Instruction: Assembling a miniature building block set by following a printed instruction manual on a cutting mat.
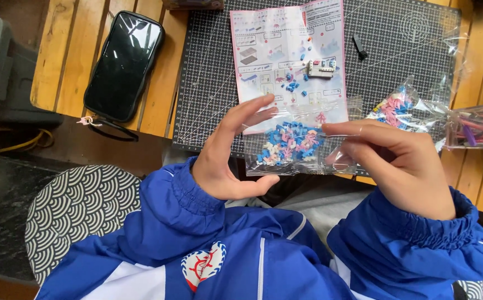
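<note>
A clear bag (297,145) of small blue, pink and white bricks hangs between two hands above the desk's (158,83) near edge, its long axis running left to right. The right hand (397,158) pinches the bag's right end with closed fingers; the left hand (233,150) stands open, fingers spread at the left end. An instruction sheet (288,55) lies beyond.
</note>
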